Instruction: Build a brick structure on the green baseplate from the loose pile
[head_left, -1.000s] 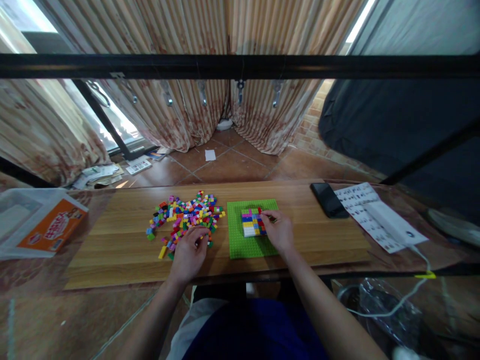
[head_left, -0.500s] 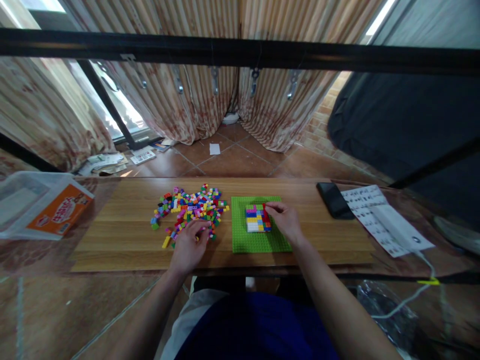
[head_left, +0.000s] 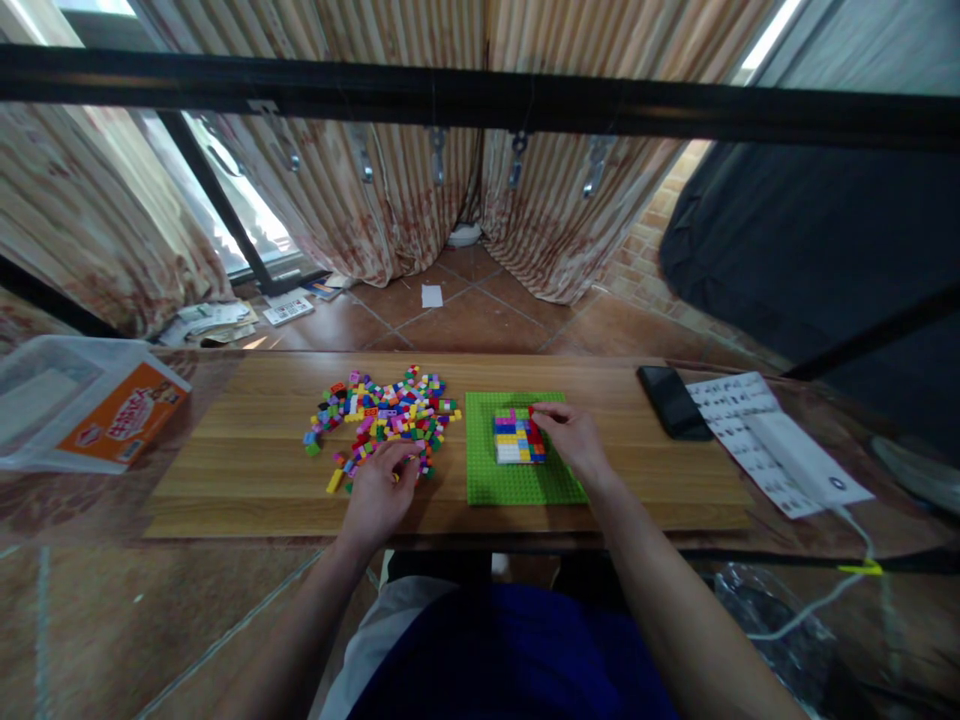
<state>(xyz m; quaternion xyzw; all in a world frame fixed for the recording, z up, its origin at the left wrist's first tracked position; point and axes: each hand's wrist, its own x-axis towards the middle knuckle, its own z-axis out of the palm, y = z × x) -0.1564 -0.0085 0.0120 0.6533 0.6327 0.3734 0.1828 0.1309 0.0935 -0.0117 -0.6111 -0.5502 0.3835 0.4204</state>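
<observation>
A green studded baseplate (head_left: 487, 485) lies on the wooden table, with a block of colourful toy bricks (head_left: 512, 440) built up on it. At that block's far right corner, my right hand (head_left: 574, 437) pinches a small red toy brick (head_left: 533, 410), which touches or nearly touches the other bricks. My left hand (head_left: 382, 490) rests at the near edge of a loose heap of toy bricks (head_left: 386, 410). Its fingers are curled together, and whatever they may hold is hidden.
A clear plastic tub (head_left: 45, 440) with an orange label stands at the table's left end. On the right lie a black phone (head_left: 673, 403) and a printed sheet (head_left: 750, 410) with a white device and cable. A black bar (head_left: 480, 95) crosses beyond the table.
The view has shifted very slightly. Both hands stay in nearly the same places, the right one still pinching the red toy brick at the block's corner.
</observation>
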